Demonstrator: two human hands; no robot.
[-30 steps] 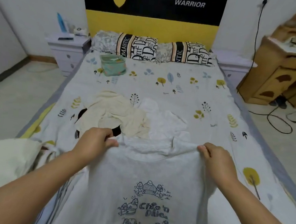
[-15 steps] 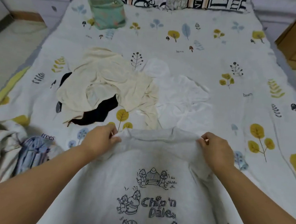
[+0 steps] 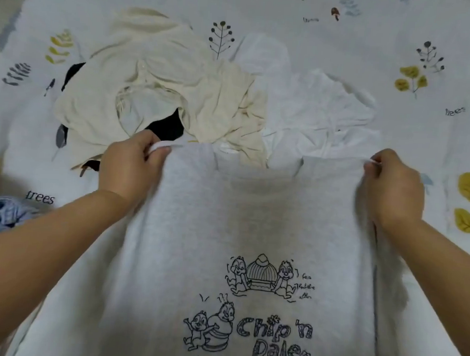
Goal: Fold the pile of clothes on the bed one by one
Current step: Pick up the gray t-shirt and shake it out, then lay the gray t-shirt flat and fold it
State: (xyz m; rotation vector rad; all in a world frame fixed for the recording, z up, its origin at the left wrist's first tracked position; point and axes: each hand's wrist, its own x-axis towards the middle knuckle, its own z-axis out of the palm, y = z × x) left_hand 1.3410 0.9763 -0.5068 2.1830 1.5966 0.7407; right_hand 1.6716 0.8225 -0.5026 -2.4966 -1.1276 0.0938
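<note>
A light grey T-shirt (image 3: 253, 222) with a black "Chip 'n Dale" cartoon print is stretched out in front of me, print facing up. My left hand (image 3: 131, 164) pinches its left shoulder and my right hand (image 3: 391, 186) pinches its right shoulder, holding the top edge taut. Just beyond the shirt lies the pile: a crumpled cream garment (image 3: 157, 84), a black garment (image 3: 167, 126) partly under it, and a white garment (image 3: 314, 105) to the right.
The bed sheet (image 3: 426, 30) is pale with leaf, tree and mushroom prints and fills the view. A blue-and-white patterned cloth (image 3: 0, 217) lies at the left edge near my left forearm.
The view has tilted down and closer to the bed. My hands have spread further apart along the shirt's shoulders, pulling its top edge flat and wide.
</note>
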